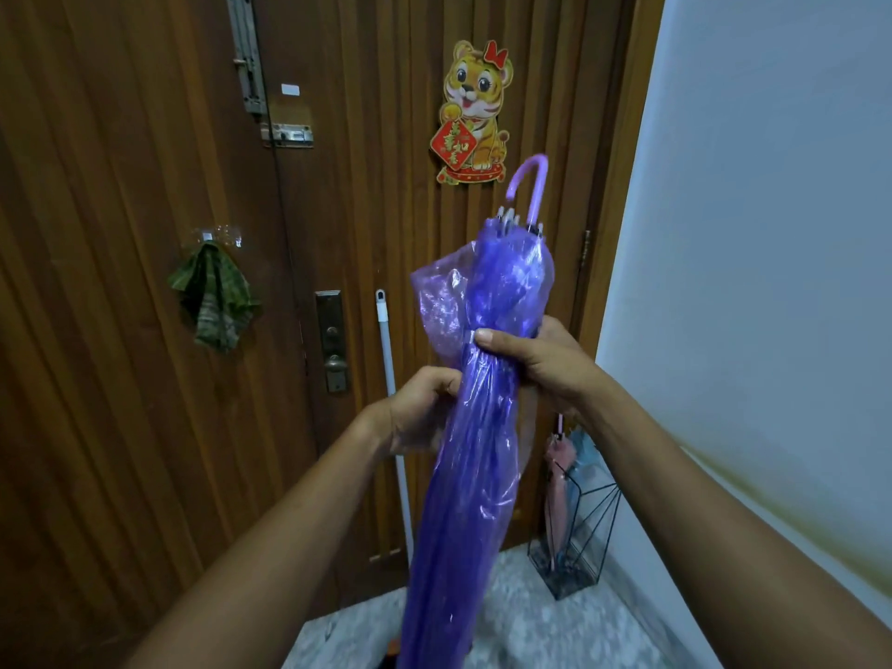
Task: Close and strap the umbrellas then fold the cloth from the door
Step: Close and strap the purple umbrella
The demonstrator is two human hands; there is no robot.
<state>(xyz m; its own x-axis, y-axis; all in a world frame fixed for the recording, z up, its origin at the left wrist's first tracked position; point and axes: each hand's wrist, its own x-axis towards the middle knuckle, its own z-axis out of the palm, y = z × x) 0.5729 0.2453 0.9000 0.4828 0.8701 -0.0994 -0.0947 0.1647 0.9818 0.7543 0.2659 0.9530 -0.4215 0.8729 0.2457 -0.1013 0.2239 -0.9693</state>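
I hold a closed purple see-through umbrella (475, 456) upright in front of me, its curved handle pointing up. My right hand (536, 362) wraps around the gathered canopy near its middle, thumb pressing on a small white strap. My left hand (417, 410) pinches the canopy's left side just below. A loose fold of purple plastic bulges out at upper left. A green patterned cloth (215, 296) hangs from a clear hook on the wooden door (120, 185), left of the umbrella. A pink umbrella (557, 480) and a bluish one stand in a wire stand.
The black wire umbrella stand (579, 538) sits on the speckled floor in the corner by the white wall (772, 234). A white pole (393, 417) leans against the door beside the lock plate (333, 340). A tiger decoration (475, 113) is stuck on the door above.
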